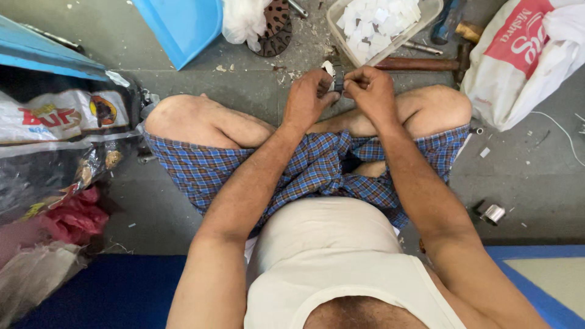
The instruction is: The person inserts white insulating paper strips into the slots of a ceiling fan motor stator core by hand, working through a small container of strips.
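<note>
A: Hands?
B: Left hand (pixel 309 97) & right hand (pixel 372 91) both pinched on a small dark part (pixel 337 83), held btwn them above the crossed legs.
A: Around it?
B: Floor (pixel 244 85) just beyond: clear tub (pixel 426 15) of white pieces, hammer (pixel 420 63) beside it. White bag (pixel 524 67) at right, blue dustpan (pixel 180 27) far left.
</note>
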